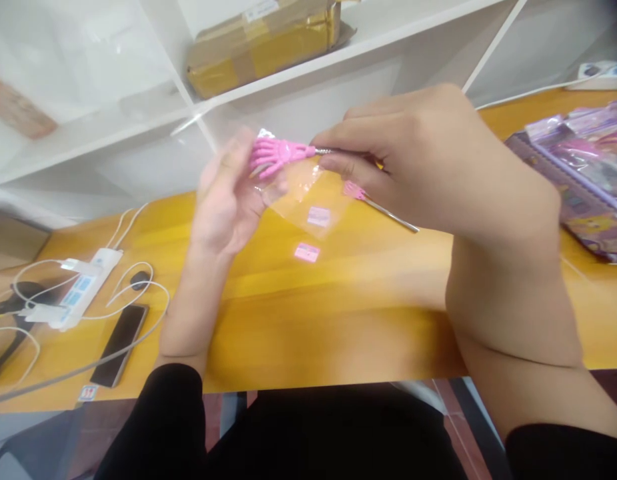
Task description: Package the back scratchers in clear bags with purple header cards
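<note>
A pink hand-shaped back scratcher (282,155) with a thin metal rod is held up above the table. My right hand (393,150) pinches its rod between thumb and forefinger, just behind the pink head. My left hand (231,193) is closed around a clear plastic bag (301,193), its thumb beside the pink fingers. The bag is see-through, and I cannot tell whether the pink head is inside it or in front. A second back scratcher (391,215) lies on the table below my right hand. Two small pink labels (307,252) show near the bag, one through the film.
Purple printed packages (588,160) lie at the right. On the left are a white power strip (83,290) with cables and a dark phone (119,345). A taped cardboard box (263,47) sits on the white shelf (378,47) behind the table (313,327).
</note>
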Motion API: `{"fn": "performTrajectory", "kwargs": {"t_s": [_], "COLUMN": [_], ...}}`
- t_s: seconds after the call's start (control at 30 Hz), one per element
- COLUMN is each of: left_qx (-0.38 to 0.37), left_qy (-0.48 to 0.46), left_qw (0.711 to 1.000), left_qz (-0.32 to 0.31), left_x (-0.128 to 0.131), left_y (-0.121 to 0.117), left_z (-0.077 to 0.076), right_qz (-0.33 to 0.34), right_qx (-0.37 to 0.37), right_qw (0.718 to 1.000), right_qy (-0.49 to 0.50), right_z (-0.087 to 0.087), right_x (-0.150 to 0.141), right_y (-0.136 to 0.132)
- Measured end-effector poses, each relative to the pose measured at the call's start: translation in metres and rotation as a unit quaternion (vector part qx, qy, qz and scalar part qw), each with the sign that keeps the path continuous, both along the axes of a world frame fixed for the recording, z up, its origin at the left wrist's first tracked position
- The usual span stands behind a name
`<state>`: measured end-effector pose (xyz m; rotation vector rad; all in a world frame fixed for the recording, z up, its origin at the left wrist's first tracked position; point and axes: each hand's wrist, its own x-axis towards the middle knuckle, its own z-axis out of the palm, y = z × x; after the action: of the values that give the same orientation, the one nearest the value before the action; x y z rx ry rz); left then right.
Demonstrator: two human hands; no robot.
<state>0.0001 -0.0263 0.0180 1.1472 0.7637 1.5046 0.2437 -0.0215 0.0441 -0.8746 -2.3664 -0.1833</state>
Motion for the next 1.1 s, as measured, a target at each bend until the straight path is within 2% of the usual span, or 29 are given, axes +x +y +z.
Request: {"fn": "performTrajectory", "kwargs": {"t_s": [0.07, 0.13, 0.27, 0.4, 0.6, 0.73, 0.83, 1.0, 1.1], "left_qx": [0.01, 0.012, 0.031, 0.047, 0.035, 0.015, 0.017, 0.04, 0.061], "left_qy": [0.038, 0.059, 0.044, 0.033, 0.019, 0.046, 0.038, 0.02, 0.005], "left_qw": [0.999, 0.998, 0.999, 0.998, 0.999, 0.999, 0.999, 0.997, 0.995], "left_qz": [-0.028, -0.026, 0.006, 0.002, -0.003, 0.005, 0.034, 0.064, 0.073], "left_x": [0.001, 0.0, -0.004, -0.004, -0.001, -0.007, -0.011, -0.011, -0.009], "left_y": [-0.005, -0.005, 0.001, 0.002, -0.004, -0.001, 0.004, 0.011, 0.013], "left_z": [0.0, -0.002, -0.007, -0.01, -0.004, 0.0, -0.002, -0.009, -0.012], "right_qz": [-0.013, -0.029, -0.044, -0.035, -0.02, -0.015, 0.011, 0.096, 0.09], "right_qx": [-0.01, -0.019, -0.034, -0.058, -0.003, 0.018, 0.025, 0.012, 0.016], "right_qw": [1.0, 0.999, 0.998, 0.997, 1.0, 1.0, 0.999, 0.993, 0.995], "right_qy": [-0.002, -0.001, 0.02, 0.034, 0.0, 0.015, 0.045, 0.07, 0.04], "right_z": [0.001, 0.002, 0.005, 0.001, -0.015, -0.011, -0.004, 0.0, -0.004], "right_x": [-0.003, -0.004, 0.001, 0.001, -0.012, -0.01, -0.001, 0.004, -0.001], "right_y": [0.002, 0.001, -0.006, -0.012, -0.006, -0.003, -0.008, -0.018, -0.018]}}
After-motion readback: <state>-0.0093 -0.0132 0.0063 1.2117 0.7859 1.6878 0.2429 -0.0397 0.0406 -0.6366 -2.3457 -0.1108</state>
